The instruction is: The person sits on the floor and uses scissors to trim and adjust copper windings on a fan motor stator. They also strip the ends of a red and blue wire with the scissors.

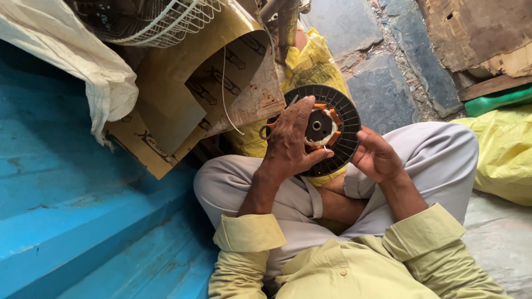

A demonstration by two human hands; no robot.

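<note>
I sit cross-legged and hold a round black ribbed motor stator over my lap, with orange insulation and white tie cord around its central hole. My left hand covers the stator's left half, fingers spread over the face and thumb pressed near the white cord. A pair of orange-handled scissors sticks out from under that hand. My right hand grips the stator's right rim from the side.
A blue painted step fills the left. Brown cardboard sheets, a white sack and a white wire fan guard lean above it. Yellow plastic sheeting lies right, on a stone floor.
</note>
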